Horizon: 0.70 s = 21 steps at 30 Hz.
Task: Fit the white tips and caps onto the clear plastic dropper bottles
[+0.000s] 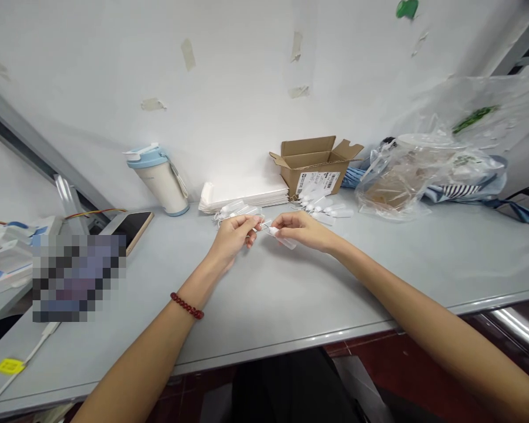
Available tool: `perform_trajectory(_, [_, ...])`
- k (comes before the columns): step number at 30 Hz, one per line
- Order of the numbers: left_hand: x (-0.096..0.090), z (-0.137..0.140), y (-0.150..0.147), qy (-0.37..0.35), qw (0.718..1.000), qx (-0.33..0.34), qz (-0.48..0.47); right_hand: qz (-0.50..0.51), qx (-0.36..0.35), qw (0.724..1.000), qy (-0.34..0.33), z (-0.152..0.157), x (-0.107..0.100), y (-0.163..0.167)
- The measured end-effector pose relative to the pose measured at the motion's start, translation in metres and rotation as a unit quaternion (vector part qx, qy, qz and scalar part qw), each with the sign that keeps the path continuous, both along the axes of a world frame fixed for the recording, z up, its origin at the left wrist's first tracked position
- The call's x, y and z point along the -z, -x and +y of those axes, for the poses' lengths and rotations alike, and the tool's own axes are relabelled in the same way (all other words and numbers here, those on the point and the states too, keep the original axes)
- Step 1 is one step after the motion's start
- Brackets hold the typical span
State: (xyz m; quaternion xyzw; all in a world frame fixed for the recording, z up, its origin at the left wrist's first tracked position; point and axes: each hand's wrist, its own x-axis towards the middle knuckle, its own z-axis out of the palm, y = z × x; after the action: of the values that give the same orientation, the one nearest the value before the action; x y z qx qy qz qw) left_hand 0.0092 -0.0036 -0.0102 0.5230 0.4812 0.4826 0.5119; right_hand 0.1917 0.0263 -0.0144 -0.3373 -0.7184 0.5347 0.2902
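Over the middle of the grey table, my two hands meet close together. My right hand (303, 229) is closed on a small translucent plastic tube with a white cap (287, 239), tilted with its body down to the right. My left hand (234, 236), with a dark red bead bracelet on the wrist, pinches a small thin piece (264, 225) at the tube's capped end; its kind is too small to make out. Similar capped tubes lie in a group (321, 205) behind my right hand, and more tubes (240, 209) lie behind my left hand.
An open cardboard box (311, 167) and a stack of flat white pieces (247, 197) stand against the wall. A cream tumbler (161, 182) is at the back left, near a phone (136, 232) and a cable (30, 355). Clear plastic bags (397, 182) lie at the right.
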Motion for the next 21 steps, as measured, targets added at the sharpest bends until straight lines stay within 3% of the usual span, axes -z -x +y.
perform_trajectory(21, [0.0044,0.0012,0.0032,0.016,1.0,0.023,-0.006,-0.011,0.003,1.0,-0.021,-0.0037,-0.0018,-0.0005])
